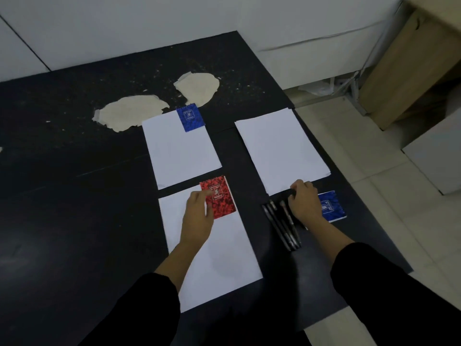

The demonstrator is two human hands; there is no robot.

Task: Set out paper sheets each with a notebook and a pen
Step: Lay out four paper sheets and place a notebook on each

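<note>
Head view, table: a black tabletop (74, 196) with two pale patches where the surface has peeled (132, 112), near the far edge.
Far-left sheet: a white paper sheet (182, 151) with a blue notebook (190, 117) on its far right corner.
Near sheet: a second white sheet (219, 258) lies closest to the person, with a red notebook (220, 196) on its far right corner, just overlapping the top edge.
Right sheet: a third white sheet (282, 148) lies bare near the table's right edge.
Left hand: the left hand (198, 216) rests over the near sheet, its fingers extended, fingertips touching the red notebook's left side.
Right hand: the right hand (304, 201) sits at the near edge of the right sheet, fingers curled; whether they pinch the paper or a pen I cannot tell.
Pens: several dark pens (282, 226) lie side by side just left of the right hand.
Second blue notebook: another blue notebook (331, 207) lies on the table just right of that hand, partly hidden by it.
</note>
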